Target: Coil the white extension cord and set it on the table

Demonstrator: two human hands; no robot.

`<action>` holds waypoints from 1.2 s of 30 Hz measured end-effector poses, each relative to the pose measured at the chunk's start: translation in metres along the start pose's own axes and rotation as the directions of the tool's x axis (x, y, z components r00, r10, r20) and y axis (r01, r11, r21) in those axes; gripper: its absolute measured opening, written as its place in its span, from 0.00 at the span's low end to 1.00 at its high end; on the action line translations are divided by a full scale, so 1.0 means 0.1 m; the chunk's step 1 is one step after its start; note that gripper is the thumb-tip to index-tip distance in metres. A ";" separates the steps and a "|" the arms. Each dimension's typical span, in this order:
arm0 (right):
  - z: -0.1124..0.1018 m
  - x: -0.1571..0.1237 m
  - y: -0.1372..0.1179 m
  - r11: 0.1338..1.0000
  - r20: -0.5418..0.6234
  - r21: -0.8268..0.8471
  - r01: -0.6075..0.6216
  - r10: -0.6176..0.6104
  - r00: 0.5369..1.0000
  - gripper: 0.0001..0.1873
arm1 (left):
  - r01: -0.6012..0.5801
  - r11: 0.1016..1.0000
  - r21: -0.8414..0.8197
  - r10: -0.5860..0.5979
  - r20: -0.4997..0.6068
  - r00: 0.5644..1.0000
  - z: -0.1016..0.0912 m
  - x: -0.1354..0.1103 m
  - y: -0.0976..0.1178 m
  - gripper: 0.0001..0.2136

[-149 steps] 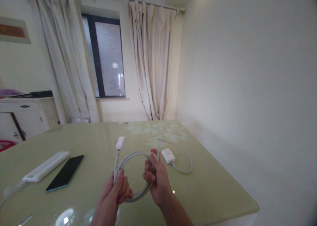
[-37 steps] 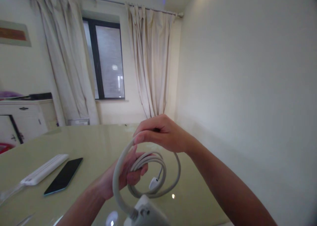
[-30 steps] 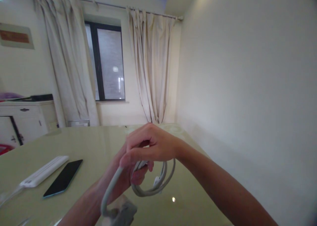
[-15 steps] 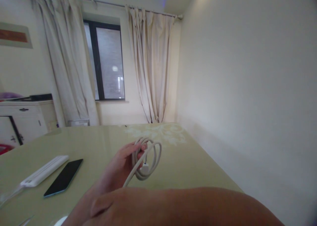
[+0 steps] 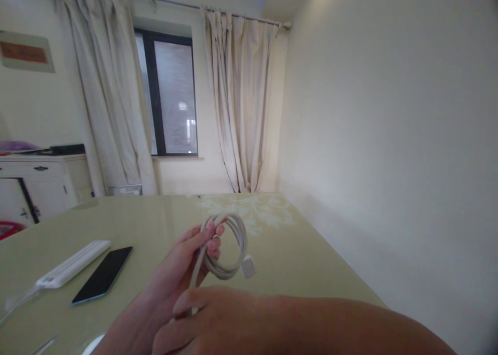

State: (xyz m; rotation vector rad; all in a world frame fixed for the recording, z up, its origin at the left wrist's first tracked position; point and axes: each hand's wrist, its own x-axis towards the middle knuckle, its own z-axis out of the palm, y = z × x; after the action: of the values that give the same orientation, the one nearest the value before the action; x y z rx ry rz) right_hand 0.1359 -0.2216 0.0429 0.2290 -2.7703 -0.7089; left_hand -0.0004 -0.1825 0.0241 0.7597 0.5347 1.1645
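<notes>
My left hand (image 5: 182,264) reaches out over the green table (image 5: 311,261) and grips a coil of white cable (image 5: 227,246), wound in several loops. The white plug (image 5: 249,267) hangs from the coil's lower right. My right hand (image 5: 202,318) is close to the camera at the bottom, its fingers curled around the free run of cable that comes down from the coil; the cable's far end is hidden beneath it.
A white power strip (image 5: 72,264) and a black phone (image 5: 103,274) lie on the table's left side. A white cabinet (image 5: 35,186) stands at the far left. Curtains (image 5: 241,106) flank a dark window (image 5: 173,93); a bare wall runs along the right.
My right hand came off the top of the coil and drew back close to the camera with the loose cable. The left hand turned the coil, swinging the plug out to the right.
</notes>
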 end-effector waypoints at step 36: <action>1.27 -1.37 1.78 -0.236 0.553 0.778 -0.582 0.698 0.455 0.46 | 0.000 0.854 0.520 0.117 -0.192 0.974 -1.01 1.45 -0.45 0.27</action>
State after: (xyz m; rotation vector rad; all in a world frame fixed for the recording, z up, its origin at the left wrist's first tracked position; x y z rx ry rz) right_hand 0.2128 0.0197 -0.0068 -0.9900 -2.1344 1.3564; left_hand 0.0005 -0.0290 -0.0745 1.1224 1.0439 1.1788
